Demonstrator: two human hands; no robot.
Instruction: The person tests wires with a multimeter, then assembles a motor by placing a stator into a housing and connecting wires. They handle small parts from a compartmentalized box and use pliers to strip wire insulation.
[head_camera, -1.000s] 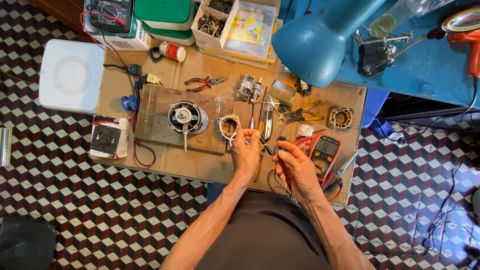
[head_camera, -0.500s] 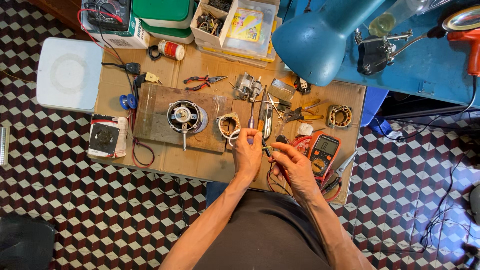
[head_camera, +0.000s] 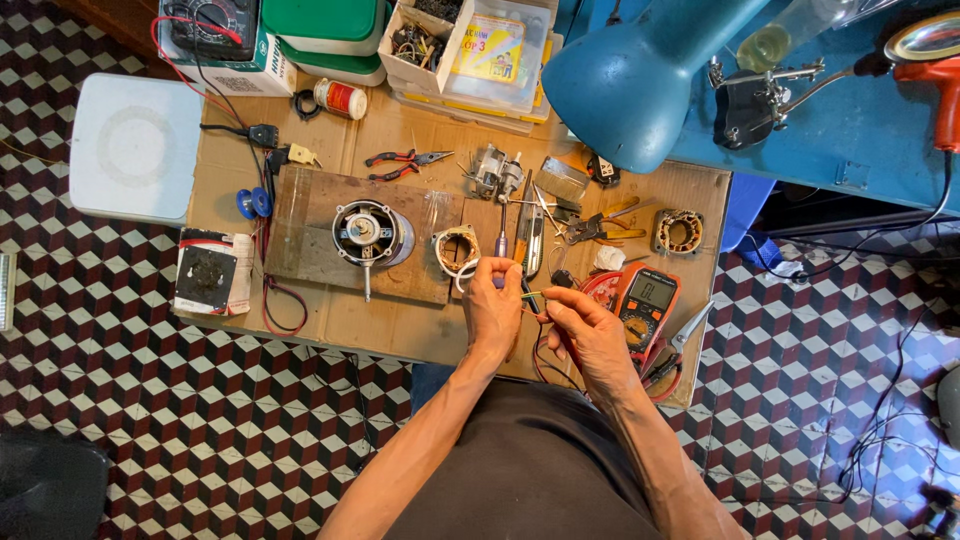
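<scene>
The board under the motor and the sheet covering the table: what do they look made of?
The board under the motor looks like bare, worn wood: brown, matte, stained, with grain-like streaks. The sheet covering the table looks like plain cardboard: flat tan, dull, with creases and a soft cut edge. Neither shows varnish or gloss, though the head view is too distant to be certain.

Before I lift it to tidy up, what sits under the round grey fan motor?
The round grey fan motor rests on a brown wooden board, which lies on the cardboard-covered table. The wood directly beneath is hidden.
</scene>
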